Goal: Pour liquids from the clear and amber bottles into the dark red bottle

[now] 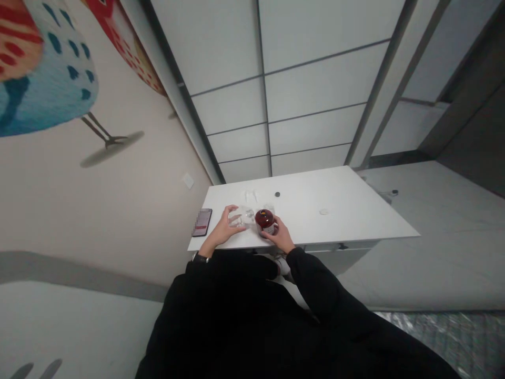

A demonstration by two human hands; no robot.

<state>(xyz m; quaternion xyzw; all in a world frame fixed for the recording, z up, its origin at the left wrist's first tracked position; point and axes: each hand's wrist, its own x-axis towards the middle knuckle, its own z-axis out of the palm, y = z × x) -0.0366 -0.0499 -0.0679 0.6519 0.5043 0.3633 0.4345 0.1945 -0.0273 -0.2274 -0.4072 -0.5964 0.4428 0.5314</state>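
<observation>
My right hand [281,236] is wrapped around a dark red jar [264,218] with a pale label, near the front edge of the white table. Just left of it, my left hand [226,227] curves in a C shape around a clear, see-through container [248,217]; its exact kind is hard to make out. The container and the jar are side by side, close together. Behind the jar, another clear piece shows only in part.
A phone [202,222] lies at the table's left edge by the wall. Farther back are a small dark disc [277,194] and a faint whitish item [250,196]. A small clear round piece [324,212] lies to the right. Panelled white doors [311,89] stand behind the table [355,210].
</observation>
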